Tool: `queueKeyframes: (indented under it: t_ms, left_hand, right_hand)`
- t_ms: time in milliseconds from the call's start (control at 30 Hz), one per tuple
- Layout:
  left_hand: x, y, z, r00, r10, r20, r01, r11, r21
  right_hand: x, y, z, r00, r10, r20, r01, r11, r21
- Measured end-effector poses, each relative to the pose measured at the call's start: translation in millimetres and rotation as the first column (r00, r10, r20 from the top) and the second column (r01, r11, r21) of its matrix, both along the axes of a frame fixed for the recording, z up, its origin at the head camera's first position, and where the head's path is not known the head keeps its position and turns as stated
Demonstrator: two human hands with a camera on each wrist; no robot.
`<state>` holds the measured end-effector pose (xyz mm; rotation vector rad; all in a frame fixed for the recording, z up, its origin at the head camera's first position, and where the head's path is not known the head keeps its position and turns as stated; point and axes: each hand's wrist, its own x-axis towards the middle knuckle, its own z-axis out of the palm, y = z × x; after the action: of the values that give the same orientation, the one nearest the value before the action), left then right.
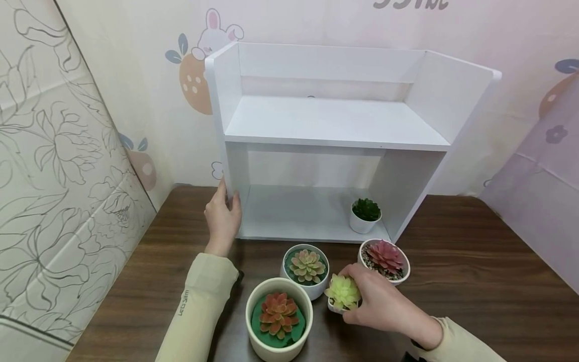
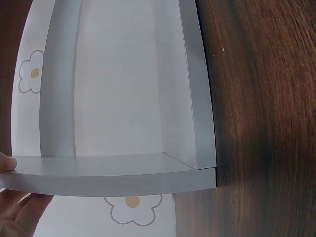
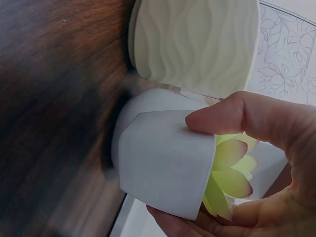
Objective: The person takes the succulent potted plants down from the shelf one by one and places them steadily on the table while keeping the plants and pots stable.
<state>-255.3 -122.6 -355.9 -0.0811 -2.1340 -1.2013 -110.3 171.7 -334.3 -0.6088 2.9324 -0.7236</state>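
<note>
My right hand (image 1: 384, 304) grips a small white pot with a yellow-green succulent (image 1: 343, 291). The right wrist view shows the thumb on one wall of the faceted pot (image 3: 165, 160) and fingers on the opposite wall. With my left hand (image 1: 223, 216) I hold the left side panel of a white two-tier shelf (image 1: 334, 120), thumb inside and fingers outside. A potted dark green succulent (image 1: 363, 215) stands at the right of the lower tier. Before the shelf are a potted pink succulent (image 1: 384, 257), a potted pale green succulent (image 1: 306, 266) and a larger cream pot with a red succulent (image 1: 279, 317).
The shelf stands on a dark brown wooden table (image 1: 470, 251), against a patterned wall (image 1: 280, 22). A floral panel (image 1: 59, 151) rises along the left side. At the right hangs a pale purple patterned sheet (image 1: 543, 166).
</note>
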Motion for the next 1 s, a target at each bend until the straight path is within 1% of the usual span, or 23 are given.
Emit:
queueKeyframes:
  t_ms: [200,400,533,767,1000]
  left_hand:
    - [-0.7,0.0,-0.1,1.0,-0.011,0.004,0.011,1.0,0.009]
    - [-2.3,-0.3,-1.4,1.0,-0.015,0.006,0.015,1.0,0.005]
    - [-2.2,-0.5,-1.9,1.0,-0.017,0.015,0.017,1.0,0.013]
    - [-2.8,-0.3,-2.3,0.999,-0.018,0.032,0.017,1.0,0.022]
    - [-3.2,-0.4,-2.3,0.999,-0.017,0.027,0.016,1.0,0.018]
  right_hand:
    - [1.3,0,-8.0,1.0,0.003,-0.023,-0.003,1.0,0.015]
    - [1.3,2,-14.8,0.999,0.028,-0.036,-0.028,1.0,0.011]
    - [1.3,3,-19.1,0.999,0.042,-0.031,-0.042,0.999,0.003]
    - [0.9,3,-21.0,0.999,0.048,0.01,-0.048,0.999,-0.005]
    - [0.4,3,-23.4,0.999,0.04,0.002,-0.04,0.999,0.002]
